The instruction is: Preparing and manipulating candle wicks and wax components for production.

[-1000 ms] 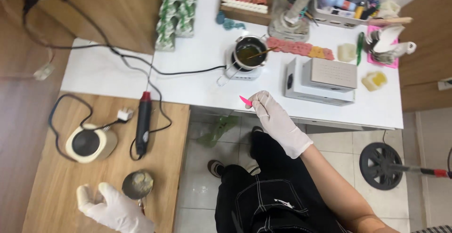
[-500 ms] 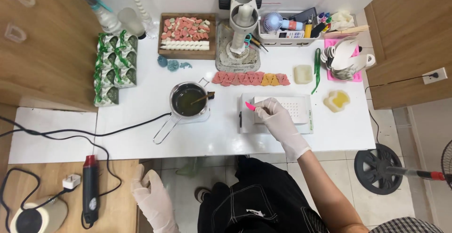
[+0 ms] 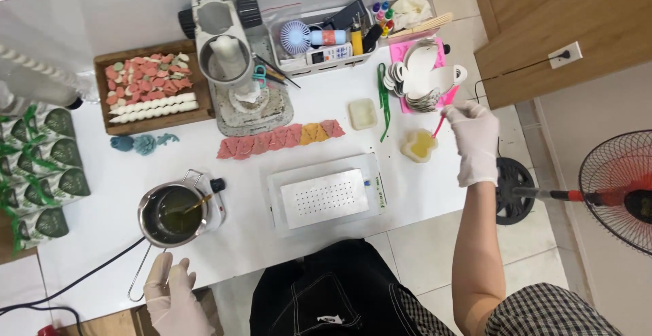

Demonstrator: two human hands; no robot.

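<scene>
Right hand (image 3: 473, 142) has swung from bench middle to the right edge, pinching a pink stick (image 3: 439, 127) over the yellow mould (image 3: 419, 146); left hand (image 3: 175, 295) rests released at the front edge.

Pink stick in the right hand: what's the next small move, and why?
Probably lower the tip of the pink stick a little further into the yellow mould. The gloved right hand holds the stick angled down, its tip just above or at the mould's rim; contact is hard to tell. The left hand rests at the table edge by the pot's wire handle.
</scene>
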